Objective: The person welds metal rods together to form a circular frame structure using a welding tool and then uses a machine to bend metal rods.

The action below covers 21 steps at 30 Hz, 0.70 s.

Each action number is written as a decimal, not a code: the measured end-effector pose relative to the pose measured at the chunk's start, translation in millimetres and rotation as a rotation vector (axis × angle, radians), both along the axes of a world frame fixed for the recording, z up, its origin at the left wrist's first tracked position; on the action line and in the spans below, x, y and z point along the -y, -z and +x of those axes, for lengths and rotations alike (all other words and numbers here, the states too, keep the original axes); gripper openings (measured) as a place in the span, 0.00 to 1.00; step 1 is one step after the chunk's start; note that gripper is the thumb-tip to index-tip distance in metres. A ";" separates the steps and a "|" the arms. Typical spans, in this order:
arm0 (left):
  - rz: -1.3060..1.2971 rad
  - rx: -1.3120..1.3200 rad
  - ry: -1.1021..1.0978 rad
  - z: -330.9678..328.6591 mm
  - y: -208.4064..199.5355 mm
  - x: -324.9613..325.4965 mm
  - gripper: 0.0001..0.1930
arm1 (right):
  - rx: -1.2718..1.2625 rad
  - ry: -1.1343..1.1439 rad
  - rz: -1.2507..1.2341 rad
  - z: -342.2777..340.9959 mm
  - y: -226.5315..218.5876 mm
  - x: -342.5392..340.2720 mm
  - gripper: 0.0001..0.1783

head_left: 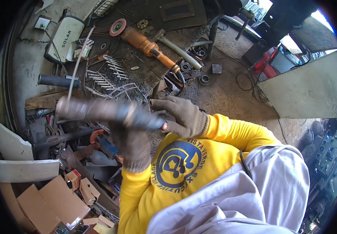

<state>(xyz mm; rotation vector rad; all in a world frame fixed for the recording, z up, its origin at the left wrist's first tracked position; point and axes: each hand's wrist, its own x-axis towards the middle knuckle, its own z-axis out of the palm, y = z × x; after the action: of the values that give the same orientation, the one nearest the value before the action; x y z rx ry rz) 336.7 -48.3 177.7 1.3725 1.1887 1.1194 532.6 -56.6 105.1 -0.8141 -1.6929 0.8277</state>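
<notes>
My left hand, in a brown knit glove, is closed round a welding electrode holder, which is smeared by motion. The holder lies across the view, and a long thin welding rod stands up from its left end. To the right is my right hand, gloved alike. Its fingers reach left and curl close to the holder's rear end, which partly covers them; what they grip cannot be made out. Just beyond the hands, thin metal rods and strips lie on the dark, gritty work surface.
An orange angle grinder with a pinkish disc lies ahead, beside a hammer. Bearings and a small metal block sit further right. Cardboard boxes and scrap crowd the left. A pale metal panel stands at right.
</notes>
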 end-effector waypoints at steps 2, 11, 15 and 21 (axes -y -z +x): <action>0.264 -0.390 0.102 43.6 -16.6 -14.9 0.13 | -0.155 0.095 -0.070 1.6 -10.7 10.5 0.37; 0.152 -0.008 0.199 181.8 -2.3 -24.7 0.23 | -0.196 0.771 -0.217 79.3 12.2 11.5 0.22; 0.393 -0.139 0.303 156.1 12.8 -16.5 0.22 | -0.602 0.804 -0.266 115.6 2.4 -4.3 0.14; -0.107 0.075 0.482 61.4 33.2 10.8 0.17 | -0.403 1.033 0.004 206.7 -24.1 -53.1 0.14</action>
<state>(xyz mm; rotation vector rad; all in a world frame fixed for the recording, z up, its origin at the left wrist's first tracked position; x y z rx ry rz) 398.1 -59.1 144.6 1.4221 0.7910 0.7457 739.3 -3.5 129.2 -1.2423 -0.7329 0.2257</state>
